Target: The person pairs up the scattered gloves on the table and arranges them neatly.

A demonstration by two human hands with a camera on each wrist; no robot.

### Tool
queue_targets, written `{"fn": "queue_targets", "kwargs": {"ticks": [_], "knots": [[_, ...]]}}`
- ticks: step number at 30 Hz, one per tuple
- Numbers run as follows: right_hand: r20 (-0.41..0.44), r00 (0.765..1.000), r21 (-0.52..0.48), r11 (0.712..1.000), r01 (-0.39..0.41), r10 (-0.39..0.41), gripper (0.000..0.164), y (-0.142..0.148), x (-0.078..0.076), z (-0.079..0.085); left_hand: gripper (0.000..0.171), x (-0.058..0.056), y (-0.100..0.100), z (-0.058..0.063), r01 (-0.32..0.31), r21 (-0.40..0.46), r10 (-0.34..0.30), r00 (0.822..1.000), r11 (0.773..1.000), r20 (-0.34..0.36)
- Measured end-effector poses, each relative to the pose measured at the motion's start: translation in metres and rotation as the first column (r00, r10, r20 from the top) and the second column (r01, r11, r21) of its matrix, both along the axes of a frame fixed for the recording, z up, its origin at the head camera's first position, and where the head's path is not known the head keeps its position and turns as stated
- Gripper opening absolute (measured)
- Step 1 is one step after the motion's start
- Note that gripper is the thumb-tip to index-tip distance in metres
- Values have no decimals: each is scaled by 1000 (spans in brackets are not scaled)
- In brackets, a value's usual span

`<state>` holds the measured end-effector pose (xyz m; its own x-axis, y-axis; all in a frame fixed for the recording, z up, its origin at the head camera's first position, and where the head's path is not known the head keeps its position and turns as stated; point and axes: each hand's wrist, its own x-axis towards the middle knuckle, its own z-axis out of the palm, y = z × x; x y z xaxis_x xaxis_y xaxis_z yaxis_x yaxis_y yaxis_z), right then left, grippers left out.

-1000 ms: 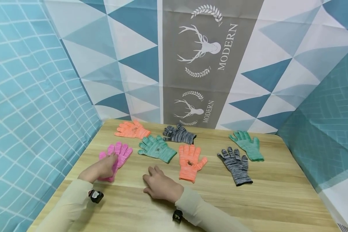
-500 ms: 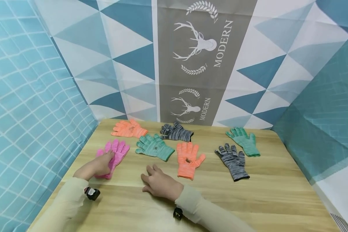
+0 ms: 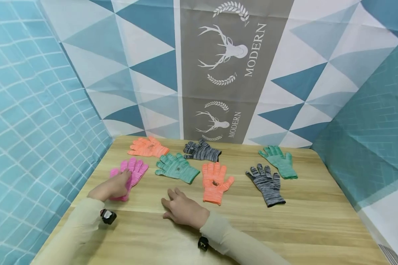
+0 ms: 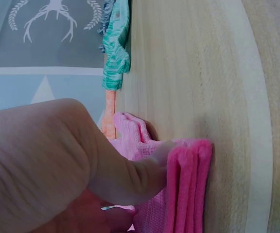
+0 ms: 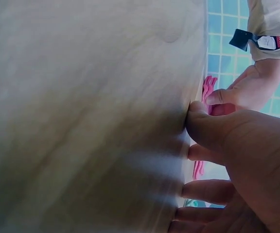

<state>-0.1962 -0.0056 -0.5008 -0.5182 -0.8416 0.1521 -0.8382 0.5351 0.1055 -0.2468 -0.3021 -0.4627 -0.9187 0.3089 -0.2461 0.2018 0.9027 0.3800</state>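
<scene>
My left hand [image 3: 119, 184] pinches a pink knit glove [image 3: 139, 170] near its cuff, at the left of the table. Seen from the left wrist, my thumb presses on pink fabric, and the cuff end [image 4: 191, 184] shows several layered folds standing off the wood. Part of the glove is hidden beneath my hand. My right hand [image 3: 185, 210] rests with its fingertips on the tabletop, fingers spread and slightly bent, holding nothing. In the right wrist view its thumb and fingers touch the table surface. A green glove [image 3: 177, 168] lies nearest ahead of it.
Orange gloves lie at the back left [image 3: 149, 147] and centre [image 3: 215, 184]. Dark grey striped gloves lie at the back [image 3: 203, 151] and right [image 3: 266, 185]. Another green glove [image 3: 280, 162] is at the back right. Patterned cloth walls [image 3: 152, 73] enclose the wooden table [image 3: 302, 228].
The head view has shifted slightly. My left hand has moved a little away from me, and the pink glove's cuff has moved slightly with it. The right hand stays in place.
</scene>
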Motion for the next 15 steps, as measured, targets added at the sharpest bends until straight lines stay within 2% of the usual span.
{"fn": "queue_targets", "kwargs": {"ticks": [8, 15], "knots": [[19, 1000, 1, 1000, 15, -15, 45, 4, 3, 1, 94, 0, 8, 3, -34, -44, 36, 999, 998, 35], [51, 999, -9, 1000, 11, -11, 46, 2, 2, 0, 91, 3, 6, 8, -31, -70, 32, 999, 997, 9]]}}
